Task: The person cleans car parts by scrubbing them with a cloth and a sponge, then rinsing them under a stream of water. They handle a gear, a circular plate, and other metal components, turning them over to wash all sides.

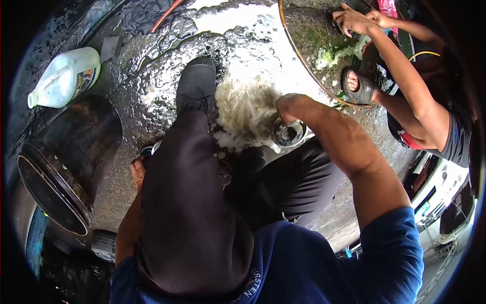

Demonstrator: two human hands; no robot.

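My right hand (290, 108) is bent down at the near-left edge of a round, cup-like part (288, 134) with a pale rim and a dark, grey-smeared inside. Its fingers look closed at that rim, though most are hidden. Beside it spreads a pale brown, streaked patch (247, 104); whether this is splashing dirty water or loose fibres I cannot make out. My left hand (137, 172) is low beside my knee, fingers curled against a small dark round thing (147, 151) that my leg mostly covers.
Wet, foamy concrete (152, 61) lies around my boot (196, 83). At left are a translucent jug (68, 76) and a blackened metal drum (76, 147) on its side. A hose (298, 53) curves across the floor. Another person's hands (357, 21) and sandalled foot (357, 86) are at right.
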